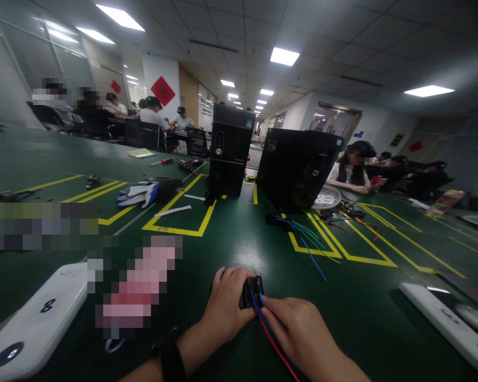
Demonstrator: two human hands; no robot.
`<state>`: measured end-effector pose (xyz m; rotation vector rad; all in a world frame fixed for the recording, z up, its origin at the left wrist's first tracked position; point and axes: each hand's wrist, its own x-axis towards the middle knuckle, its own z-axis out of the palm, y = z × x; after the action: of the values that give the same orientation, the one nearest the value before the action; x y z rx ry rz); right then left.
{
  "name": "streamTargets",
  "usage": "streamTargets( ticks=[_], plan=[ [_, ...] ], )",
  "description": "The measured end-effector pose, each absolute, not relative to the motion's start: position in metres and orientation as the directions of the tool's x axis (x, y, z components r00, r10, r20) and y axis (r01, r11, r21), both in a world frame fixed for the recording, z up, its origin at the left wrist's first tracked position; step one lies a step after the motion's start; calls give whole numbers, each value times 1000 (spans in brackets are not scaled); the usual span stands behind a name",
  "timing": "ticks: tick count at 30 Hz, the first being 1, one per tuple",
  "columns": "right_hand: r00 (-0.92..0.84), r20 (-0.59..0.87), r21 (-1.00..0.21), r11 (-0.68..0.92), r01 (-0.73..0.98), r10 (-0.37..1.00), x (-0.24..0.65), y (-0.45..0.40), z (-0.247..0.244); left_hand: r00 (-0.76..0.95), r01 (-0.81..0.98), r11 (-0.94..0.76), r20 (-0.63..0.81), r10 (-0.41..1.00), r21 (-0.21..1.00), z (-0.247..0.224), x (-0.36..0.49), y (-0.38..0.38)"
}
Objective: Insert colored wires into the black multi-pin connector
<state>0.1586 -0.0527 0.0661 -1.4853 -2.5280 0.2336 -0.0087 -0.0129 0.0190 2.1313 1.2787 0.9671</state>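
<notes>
Low in the middle of the head view, my left hand (229, 302) is closed around a small black socket block (256, 286) with metal terminals. My right hand (297, 323) pinches a blue wire (261, 299) close to the block's face, its fingertips almost touching the block. Another blue wire and a red wire (271, 339) run down from there, beside and under my right hand. Whether the pinched wire is fully seated on a terminal I cannot tell. A dark band circles my left wrist.
Blue and green wires (302, 231) lie ahead on the green table (239, 239). Two black computer towers (229, 154) stand behind. White-and-blue gloves (137, 195) rest at left. White devices flank me, one at left (40, 318), one at right (442, 321). A person (356, 170) sits across at right.
</notes>
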Motion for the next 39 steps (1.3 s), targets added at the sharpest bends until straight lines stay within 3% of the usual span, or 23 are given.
streamTargets(
  ticks=[8,20,28,35,37,39],
  plan=[
    [-498,104,-208,508,836,861,164,-53,69,325,566,-447,311,893,693,20,-10,-13],
    [-369,98,-267,382,885,924,180,-43,80,332,551,-447,307,892,705,19,-12,-13],
    [-436,77,-400,428,811,897,168,-49,75,342,557,-456,308,888,694,22,-11,-13],
    [-325,106,-350,341,873,940,167,-48,71,334,564,-450,307,891,692,21,-11,-13],
    [-334,155,-339,367,866,930,167,-49,71,332,567,-449,307,892,690,21,-11,-13],
    [-334,294,-329,423,845,896,169,-51,74,327,575,-445,306,894,687,21,-11,-13]
  ],
)
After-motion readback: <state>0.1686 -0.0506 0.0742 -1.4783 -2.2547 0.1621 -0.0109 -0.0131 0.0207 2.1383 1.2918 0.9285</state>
